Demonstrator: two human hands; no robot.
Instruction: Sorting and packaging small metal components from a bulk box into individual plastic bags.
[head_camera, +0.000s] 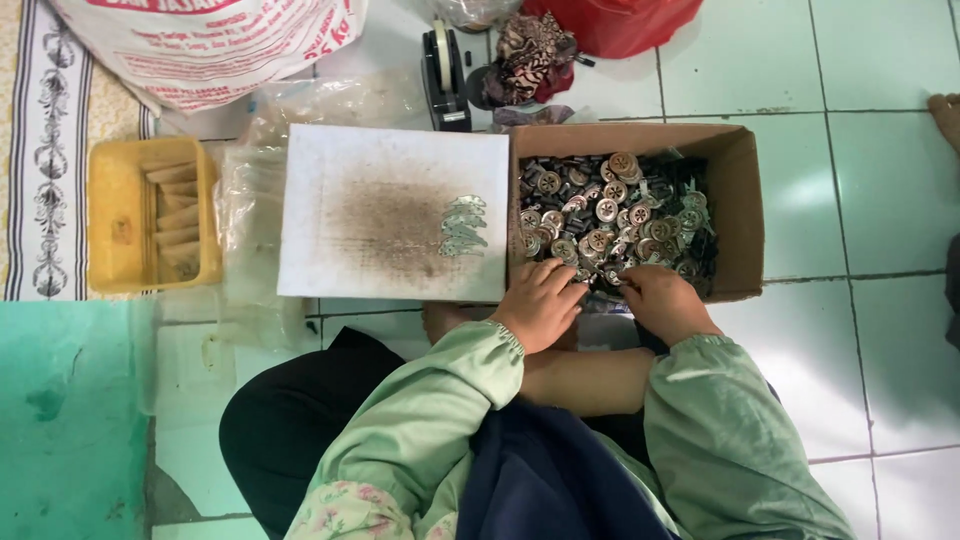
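A cardboard box (735, 215) filled with round metal buttons (610, 215) and small dark parts is being worked at from its near edge. The left hand (540, 303) is being rested on that near edge, at the box's left corner, with its fingers curled together onto the buttons there; whether a button is pinched cannot be told. The right hand (660, 300) is being held just to the right of it, also at the near rim, its fingertips bent down into the pile and close together, and what is gripped cannot be told. Against the box's left side a white board (390, 210) with a dark smudge is lying flat, and a small cluster of pale pieces (463, 225) is lying on it near the box. Farther left of the box, beyond the board, a yellow tray (115, 215) is standing. Behind the box a tape dispenser (445, 75) is standing on the tiled floor (870, 150).
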